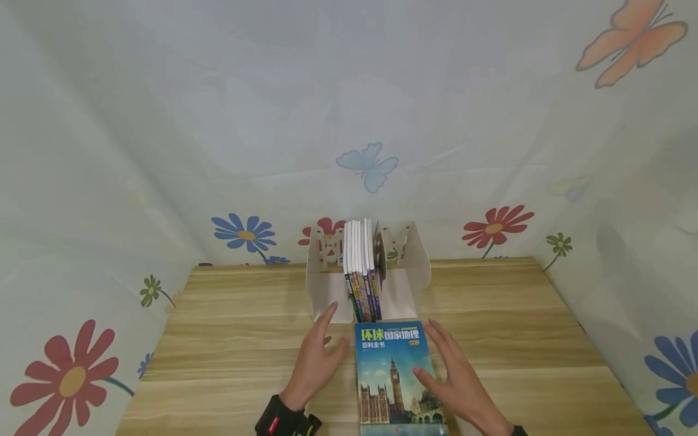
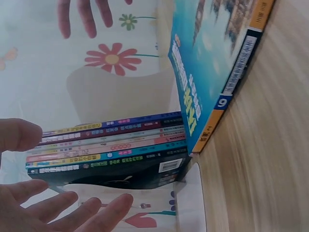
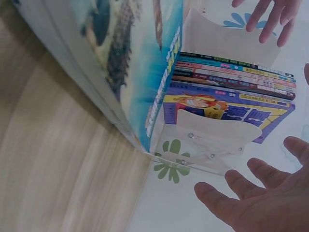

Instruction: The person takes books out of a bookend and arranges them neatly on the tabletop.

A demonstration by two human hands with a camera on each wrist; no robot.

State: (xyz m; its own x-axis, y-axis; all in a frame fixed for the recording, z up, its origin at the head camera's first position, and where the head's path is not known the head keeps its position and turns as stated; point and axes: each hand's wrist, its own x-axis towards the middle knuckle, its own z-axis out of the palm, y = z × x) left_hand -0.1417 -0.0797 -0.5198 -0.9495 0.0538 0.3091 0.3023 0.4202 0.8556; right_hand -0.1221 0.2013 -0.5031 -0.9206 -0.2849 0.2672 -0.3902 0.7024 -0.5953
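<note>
A blue-covered book (image 1: 388, 378) with a clock tower on its front lies flat on the wooden table, its top edge close to the white bookend rack (image 1: 400, 295). Several thin books (image 1: 362, 272) stand upright in the rack, spines facing me. My left hand (image 1: 315, 363) is held to the left of the flat book, fingers extended and holding nothing. On the other side, my right hand (image 1: 460, 384) has its fingers spread along the book's right edge, and its thumb overlaps the cover in the head view. The right wrist view shows those fingers apart from the book.
The rack stands near the table's (image 1: 245, 339) back edge, with room on both sides of the upright books inside it. Behind and at the sides hangs a pale cloth (image 1: 272, 121) printed with flowers and butterflies.
</note>
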